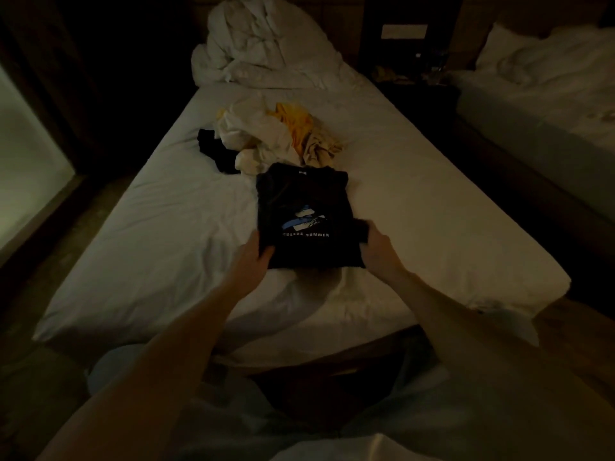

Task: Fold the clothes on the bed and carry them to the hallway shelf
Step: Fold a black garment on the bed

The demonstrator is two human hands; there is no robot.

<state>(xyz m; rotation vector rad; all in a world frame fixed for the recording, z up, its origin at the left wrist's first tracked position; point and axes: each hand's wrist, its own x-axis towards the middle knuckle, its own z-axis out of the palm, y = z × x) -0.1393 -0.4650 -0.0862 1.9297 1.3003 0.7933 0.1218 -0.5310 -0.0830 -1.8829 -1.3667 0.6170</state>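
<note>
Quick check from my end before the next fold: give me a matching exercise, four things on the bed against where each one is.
Things:
1. black T-shirt
2. yellow garment
3. white duvet
4. small black garment

Places:
A. bunched at the far end of the bed
B. at the left edge of the unfolded pile
C. nearest, gripped by the left hand and right hand
D. at the far right of the pile, among pale clothes

Pairs: 1-C, 2-D, 3-A, 4-B

The single head-worn camera looks forward and steeply down from the foot of the bed (432,207), close above it.
</note>
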